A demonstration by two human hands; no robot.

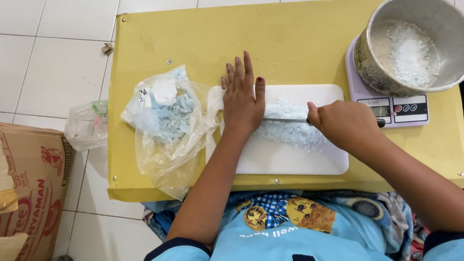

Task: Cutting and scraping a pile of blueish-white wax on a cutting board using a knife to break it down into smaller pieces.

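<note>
I'm seeing the left hand [243, 101] pressing flat on the white cutting board [305, 159]; right hand [342, 122] gripping a knife [286, 119] over pale blue crumbs [290, 127]; plastic bag [169, 128] lying left; metal pot [416, 42] sitting on scale [399, 110].

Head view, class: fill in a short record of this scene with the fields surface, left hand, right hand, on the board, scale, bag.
surface: low yellow wooden table on a white tiled floor
left hand: flat, pressing on the knife's blade
right hand: shut on the handle of the thin metal knife
on the board: pale blue-white chopped crumbs on a white rectangular cutting board
scale: small lilac digital scale bearing a round metal pot of crumbs
bag: clear plastic bag of pale blue chunks, left of the board
</note>
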